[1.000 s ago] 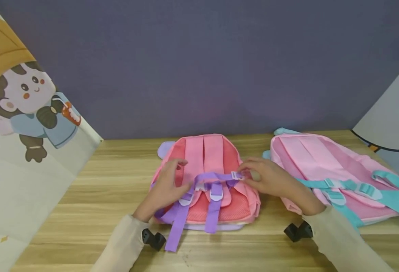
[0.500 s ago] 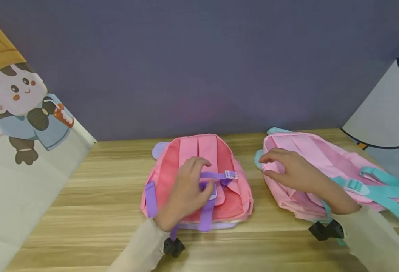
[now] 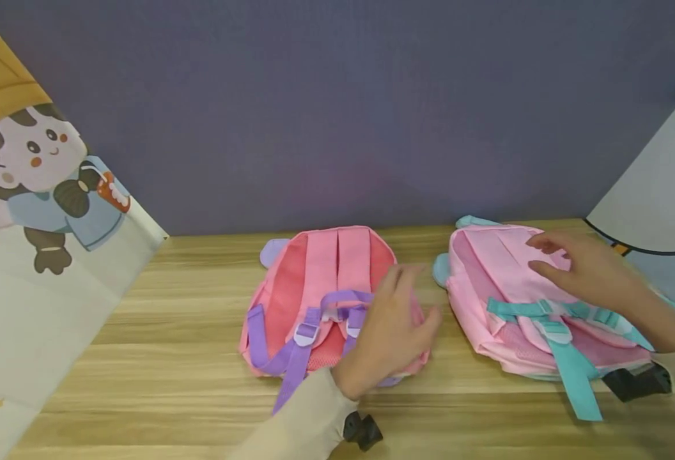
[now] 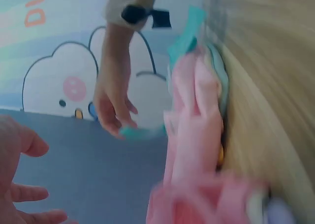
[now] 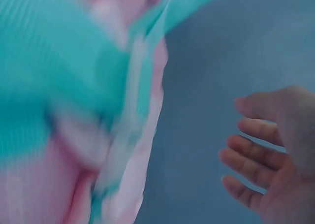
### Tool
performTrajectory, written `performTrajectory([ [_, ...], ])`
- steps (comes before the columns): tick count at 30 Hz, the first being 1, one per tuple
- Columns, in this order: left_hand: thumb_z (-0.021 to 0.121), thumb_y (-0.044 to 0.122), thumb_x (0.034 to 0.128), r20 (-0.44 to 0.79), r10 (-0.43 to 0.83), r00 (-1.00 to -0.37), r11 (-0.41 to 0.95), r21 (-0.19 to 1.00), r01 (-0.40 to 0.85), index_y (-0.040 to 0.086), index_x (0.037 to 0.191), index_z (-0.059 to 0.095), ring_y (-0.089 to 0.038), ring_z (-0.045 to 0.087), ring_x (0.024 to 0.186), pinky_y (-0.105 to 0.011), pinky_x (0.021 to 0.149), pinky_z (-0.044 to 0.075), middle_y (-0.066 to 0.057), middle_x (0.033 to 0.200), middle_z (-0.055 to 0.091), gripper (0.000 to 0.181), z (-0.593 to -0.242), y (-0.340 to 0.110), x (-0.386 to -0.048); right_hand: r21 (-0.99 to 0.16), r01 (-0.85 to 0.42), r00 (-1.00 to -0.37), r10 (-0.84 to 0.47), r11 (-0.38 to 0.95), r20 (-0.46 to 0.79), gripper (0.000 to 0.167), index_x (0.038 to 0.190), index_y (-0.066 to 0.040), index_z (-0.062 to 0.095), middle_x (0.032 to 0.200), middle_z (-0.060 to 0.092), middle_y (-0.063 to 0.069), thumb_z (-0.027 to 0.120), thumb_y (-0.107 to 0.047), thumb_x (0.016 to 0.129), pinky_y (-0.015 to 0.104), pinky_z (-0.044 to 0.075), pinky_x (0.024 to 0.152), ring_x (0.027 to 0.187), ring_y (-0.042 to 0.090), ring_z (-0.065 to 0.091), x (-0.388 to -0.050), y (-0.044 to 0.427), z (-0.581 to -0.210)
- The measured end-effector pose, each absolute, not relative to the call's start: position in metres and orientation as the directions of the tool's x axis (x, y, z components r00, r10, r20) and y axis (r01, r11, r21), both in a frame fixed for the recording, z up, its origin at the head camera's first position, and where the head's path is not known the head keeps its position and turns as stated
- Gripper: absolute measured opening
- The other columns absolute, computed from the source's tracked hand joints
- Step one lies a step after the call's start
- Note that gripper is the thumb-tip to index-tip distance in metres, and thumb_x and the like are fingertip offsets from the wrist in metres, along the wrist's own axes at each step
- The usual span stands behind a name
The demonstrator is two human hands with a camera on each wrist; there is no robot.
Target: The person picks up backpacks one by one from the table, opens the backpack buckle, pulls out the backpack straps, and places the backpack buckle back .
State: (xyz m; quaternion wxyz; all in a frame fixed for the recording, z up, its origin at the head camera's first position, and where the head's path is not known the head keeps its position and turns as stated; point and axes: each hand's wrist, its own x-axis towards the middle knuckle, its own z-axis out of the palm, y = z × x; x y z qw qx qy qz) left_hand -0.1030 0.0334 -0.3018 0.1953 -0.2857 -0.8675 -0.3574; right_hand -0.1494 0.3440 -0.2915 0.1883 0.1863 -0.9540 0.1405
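In the head view a coral-pink backpack (image 3: 291, 281) lies with its straps up, its purple strap (image 3: 294, 370) hanging over the near edge. My left hand (image 3: 385, 332) is above its right side, fingers apart and holding nothing. A light pink backpack (image 3: 468, 313) lies to the right, with a teal strap (image 3: 576, 383) trailing toward me. Over its upper right part is my right hand (image 3: 602, 275), fingers spread and gripping nothing. The right wrist view shows that hand (image 5: 275, 150) beside the blurred teal webbing (image 5: 59, 61), with a gap between them.
Both backpacks lie on a wood-grain table (image 3: 159, 332). A dark wall panel (image 3: 337, 115) rises behind it. At the left stands a pale panel with a cartoon figure (image 3: 55, 172), and another printed panel (image 3: 654, 191) is at the right.
My right hand has left the purple strap's buckle and moved right, over the light pink backpack. My left hand has moved right across the coral backpack. The teal straps have shifted.
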Motion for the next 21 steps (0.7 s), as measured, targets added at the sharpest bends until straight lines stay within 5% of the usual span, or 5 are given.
performTrajectory([
  [9, 0.059, 0.043, 0.0896, 0.48, 0.414, -0.773, 0.591, 0.504, 0.629, 0.018, 0.139, 0.044, -0.018, 0.042, 0.132, -0.035, 0.1, 0.044, -0.006, 0.144, 0.04, 0.057, -0.311, 0.09, -0.107, -0.281, -0.195, -0.954, -0.115, 0.94, 0.277, 0.058, 0.126, 0.014, 0.043, 0.122, 0.041, 0.04, 0.064, -0.026, 0.089, 0.071, 0.038, 0.081, 0.107, 0.056, 0.04, -0.165, 0.401, -0.31],
  [21, 0.057, 0.048, 0.0901, 0.393, 0.563, -0.727, 0.698, 0.245, 0.673, 0.025, 0.139, 0.047, -0.013, 0.039, 0.136, -0.023, 0.107, 0.035, 0.001, 0.148, 0.039, 0.055, -0.337, 0.144, -0.119, -0.291, 0.018, -0.998, 0.002, 0.957, -0.056, 0.091, 0.133, 0.026, 0.017, 0.126, 0.021, 0.054, 0.044, -0.052, 0.095, 0.076, 0.027, 0.087, 0.11, 0.067, 0.026, -0.164, 0.484, -0.343],
])
